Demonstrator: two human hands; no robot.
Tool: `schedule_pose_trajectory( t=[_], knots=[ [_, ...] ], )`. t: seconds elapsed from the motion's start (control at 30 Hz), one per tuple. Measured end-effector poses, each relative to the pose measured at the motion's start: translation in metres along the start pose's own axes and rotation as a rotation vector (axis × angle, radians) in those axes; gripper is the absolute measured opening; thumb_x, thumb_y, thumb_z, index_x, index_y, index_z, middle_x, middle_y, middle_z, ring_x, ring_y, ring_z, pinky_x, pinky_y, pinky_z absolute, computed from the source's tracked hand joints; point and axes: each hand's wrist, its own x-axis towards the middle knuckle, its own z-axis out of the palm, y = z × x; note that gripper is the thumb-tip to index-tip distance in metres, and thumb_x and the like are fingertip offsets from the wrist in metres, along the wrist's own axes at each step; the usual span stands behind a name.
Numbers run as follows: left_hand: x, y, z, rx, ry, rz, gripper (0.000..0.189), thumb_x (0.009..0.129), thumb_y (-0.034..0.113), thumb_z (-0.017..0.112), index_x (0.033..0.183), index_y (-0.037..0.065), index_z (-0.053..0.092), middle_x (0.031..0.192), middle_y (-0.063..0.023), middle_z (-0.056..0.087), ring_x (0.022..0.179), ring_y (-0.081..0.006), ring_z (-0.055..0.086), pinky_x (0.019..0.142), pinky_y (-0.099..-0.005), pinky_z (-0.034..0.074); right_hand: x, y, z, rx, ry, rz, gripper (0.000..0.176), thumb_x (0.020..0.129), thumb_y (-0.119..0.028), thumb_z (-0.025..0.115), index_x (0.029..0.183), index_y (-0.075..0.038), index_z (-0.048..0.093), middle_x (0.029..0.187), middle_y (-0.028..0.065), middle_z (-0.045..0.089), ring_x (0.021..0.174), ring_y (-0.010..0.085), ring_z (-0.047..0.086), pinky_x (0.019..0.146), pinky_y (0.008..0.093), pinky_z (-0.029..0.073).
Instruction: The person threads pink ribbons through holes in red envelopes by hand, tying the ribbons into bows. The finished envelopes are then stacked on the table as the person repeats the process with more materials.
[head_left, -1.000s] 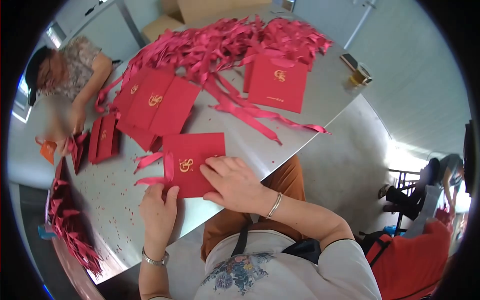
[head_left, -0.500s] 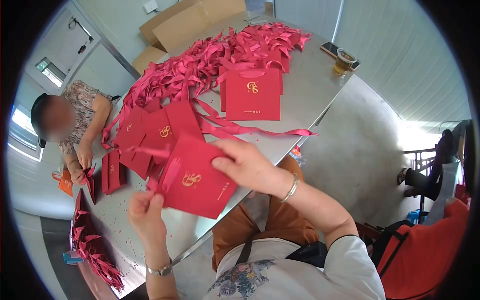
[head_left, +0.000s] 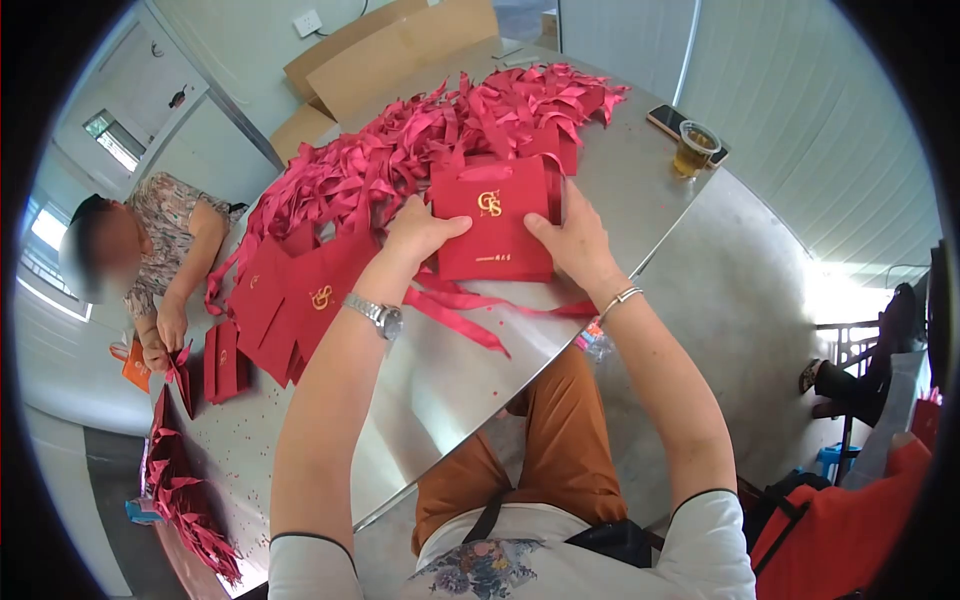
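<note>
A red paper gift bag (head_left: 494,238) with a gold logo lies flat on other red bags in the middle of the table. My left hand (head_left: 424,234) grips its left side, thumb on the front. On the opposite side my right hand (head_left: 578,240) has hold of the bag's edge, thumb also on the front. Loose red ribbons (head_left: 462,318) trail on the table below it. To the left, several more red gift bags (head_left: 318,300) lie overlapping. Behind the bag is a large heap of red ribbons (head_left: 350,170).
A person (head_left: 175,240) at the left handles a red bag. Their side holds a bundle of red bags (head_left: 190,510) and an orange bag (head_left: 132,368). A cup (head_left: 694,150) and a phone (head_left: 668,122) sit at the right edge. Cardboard boxes (head_left: 400,55) stand behind.
Both my hands have moved forward and up from the near edge, with the bag now lying over the stacked bags. My left hand shifted from its ribbon handle to its side.
</note>
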Motion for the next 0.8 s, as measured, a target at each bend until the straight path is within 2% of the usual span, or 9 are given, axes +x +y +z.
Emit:
schedule_pose_trajectory(
  t=[0.1,0.2,0.3,0.43,0.53,0.6,0.7,0.73,0.8],
  knots=[
    [-0.01,0.033,-0.004,-0.504,-0.219,-0.076,0.048,0.071,0.004,0.077,0.113,-0.009,0.058,0.111,-0.0174,0.065,0.1,-0.0266,0.064,0.086,-0.0362,0.05,0.008,-0.001,-0.017,0.167,-0.246,0.026,0.087,0.077,-0.033,0.071,0.143,0.005,0.029,0.126,0.0291,0.052,0.115,0.0429,0.053,0.099,0.0433,0.043],
    [0.027,0.023,0.017,-0.262,-0.164,-0.105,0.048,0.071,0.002,0.077,0.113,-0.009,0.058,0.106,-0.0155,0.067,0.097,-0.0247,0.065,0.084,-0.0352,0.051,0.017,-0.009,-0.023,0.057,-0.345,0.036,0.09,0.072,-0.023,0.075,0.14,0.011,0.027,0.124,0.0306,0.054,0.113,0.0428,0.055,0.097,0.0419,0.045],
    [0.053,0.034,0.03,-0.413,-0.134,0.053,0.042,0.069,0.003,0.078,0.106,-0.007,0.061,0.1,-0.0158,0.068,0.09,-0.0234,0.067,0.08,-0.0346,0.052,0.047,0.005,-0.017,0.053,-0.281,0.073,0.09,0.072,-0.017,0.075,0.144,0.007,0.026,0.128,0.027,0.054,0.119,0.0364,0.054,0.101,0.0369,0.043],
    [0.108,0.028,0.043,-0.352,-0.069,0.181,0.038,0.069,0.004,0.077,0.103,-0.006,0.062,0.095,-0.0148,0.069,0.086,-0.0229,0.067,0.078,-0.0336,0.053,0.079,0.017,-0.01,0.135,-0.184,0.038,0.089,0.07,-0.013,0.077,0.14,0.01,0.028,0.122,0.0294,0.056,0.114,0.0391,0.055,0.096,0.0431,0.046],
    [0.127,0.038,0.039,-0.322,-0.055,0.234,0.042,0.071,0.006,0.075,0.109,-0.005,0.062,0.099,-0.0154,0.069,0.088,-0.0233,0.068,0.081,-0.033,0.053,0.098,0.027,-0.01,0.163,-0.125,-0.008,0.082,0.074,-0.021,0.075,0.138,0.009,0.034,0.122,0.0276,0.057,0.115,0.0394,0.054,0.097,0.0428,0.045],
    [0.12,0.042,0.047,-0.385,-0.025,0.204,0.043,0.071,0.006,0.075,0.111,-0.005,0.061,0.101,-0.0154,0.069,0.09,-0.023,0.067,0.082,-0.0327,0.052,0.122,0.044,-0.007,0.136,0.151,-0.033,0.072,0.08,-0.032,0.07,0.132,0.008,0.042,0.122,0.0261,0.058,0.116,0.0396,0.054,0.098,0.0414,0.044],
    [0.112,0.041,0.051,-0.38,0.011,0.162,0.047,0.075,0.005,0.073,0.118,-0.004,0.058,0.108,-0.0143,0.067,0.096,-0.0224,0.066,0.085,-0.0323,0.051,0.175,0.068,-0.016,0.4,0.14,0.301,0.059,0.086,-0.038,0.062,0.127,0.004,0.051,0.117,0.018,0.061,0.101,0.0243,0.06,0.085,0.0359,0.047],
    [0.102,0.05,0.048,-0.418,0.002,0.135,0.045,0.079,0.004,0.069,0.122,-0.003,0.055,0.112,-0.0133,0.065,0.099,-0.021,0.064,0.088,-0.0322,0.05,0.189,0.072,-0.009,0.553,0.169,0.414,0.065,0.082,-0.044,0.061,0.116,0.01,0.051,0.115,0.0311,0.059,0.109,0.0394,0.058,0.093,0.0411,0.045],
    [0.097,0.049,0.05,-0.456,0.001,0.103,0.043,0.084,0.002,0.065,0.126,-0.003,0.053,0.116,-0.0124,0.063,0.103,-0.0195,0.062,0.092,-0.0322,0.048,0.211,0.077,-0.005,0.552,0.136,0.467,0.064,0.082,-0.043,0.06,0.116,0.011,0.05,0.113,0.0308,0.06,0.108,0.0387,0.059,0.092,0.0404,0.045]
  ],
)
